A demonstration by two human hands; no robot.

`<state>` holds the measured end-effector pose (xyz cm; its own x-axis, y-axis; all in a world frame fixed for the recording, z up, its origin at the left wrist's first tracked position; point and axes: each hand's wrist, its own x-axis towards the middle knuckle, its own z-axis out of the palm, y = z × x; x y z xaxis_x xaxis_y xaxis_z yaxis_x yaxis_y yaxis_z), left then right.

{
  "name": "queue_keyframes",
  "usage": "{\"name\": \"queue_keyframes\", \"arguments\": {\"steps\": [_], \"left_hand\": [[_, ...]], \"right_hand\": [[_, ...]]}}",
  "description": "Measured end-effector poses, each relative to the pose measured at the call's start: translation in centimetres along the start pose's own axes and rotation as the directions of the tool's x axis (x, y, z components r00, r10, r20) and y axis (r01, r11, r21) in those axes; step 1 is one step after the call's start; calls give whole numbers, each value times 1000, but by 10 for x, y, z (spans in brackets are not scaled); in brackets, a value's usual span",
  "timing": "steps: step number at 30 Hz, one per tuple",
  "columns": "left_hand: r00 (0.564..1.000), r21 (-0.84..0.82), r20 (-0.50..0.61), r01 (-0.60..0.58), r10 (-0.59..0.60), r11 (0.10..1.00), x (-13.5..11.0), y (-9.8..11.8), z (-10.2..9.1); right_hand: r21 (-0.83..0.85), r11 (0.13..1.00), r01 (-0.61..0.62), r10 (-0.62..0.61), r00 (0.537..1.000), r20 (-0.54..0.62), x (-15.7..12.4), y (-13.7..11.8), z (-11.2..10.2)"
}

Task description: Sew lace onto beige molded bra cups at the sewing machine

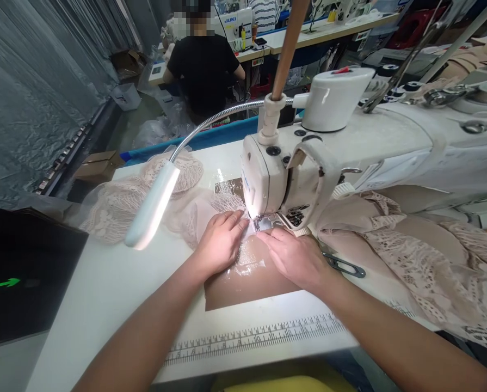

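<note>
Pale pink lace fabric [194, 215] lies bunched to the left of a white sewing machine [263, 174] and runs under its lit needle area. My left hand [222, 242] rests on the lace just left of the presser foot [259, 222], fingers stretched out and lying flat. Close to the foot on the right, my right hand [294, 256] has its fingers together, pinching the near edge of the fabric; its thumb is mostly hidden. Beneath both hands a brown, shiny sheet [247, 294] covers part of the white tabletop [116, 294].
A lamp [153, 207] on a bendable neck hangs over the left side. Black thread snips [343, 265] lie beside my right wrist. More lace garments [423, 256] are heaped at right. A printed ruler [255, 340] runs along the front edge. A person in black [204, 71] sits ahead.
</note>
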<state>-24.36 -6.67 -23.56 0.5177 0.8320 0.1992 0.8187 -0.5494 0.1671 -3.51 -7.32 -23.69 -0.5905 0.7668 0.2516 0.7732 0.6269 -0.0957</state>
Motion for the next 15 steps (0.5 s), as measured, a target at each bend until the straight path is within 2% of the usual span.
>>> {"name": "queue_keyframes", "arguments": {"steps": [9, 12, 15], "left_hand": [[993, -117, -91, 68, -79, 991, -4, -1, 0], [973, -225, -138, 152, -185, 963, -4, -5, 2], [948, -281, -162, 222, -274, 934, -8, -9, -4]], "right_hand": [[54, 998, -16, 14, 999, 37, 0, 1, 0], [105, 994, -9, 0, 996, 85, -3, 1, -11], [125, 992, -13, -5, 989, 146, -14, 6, -30]]}}
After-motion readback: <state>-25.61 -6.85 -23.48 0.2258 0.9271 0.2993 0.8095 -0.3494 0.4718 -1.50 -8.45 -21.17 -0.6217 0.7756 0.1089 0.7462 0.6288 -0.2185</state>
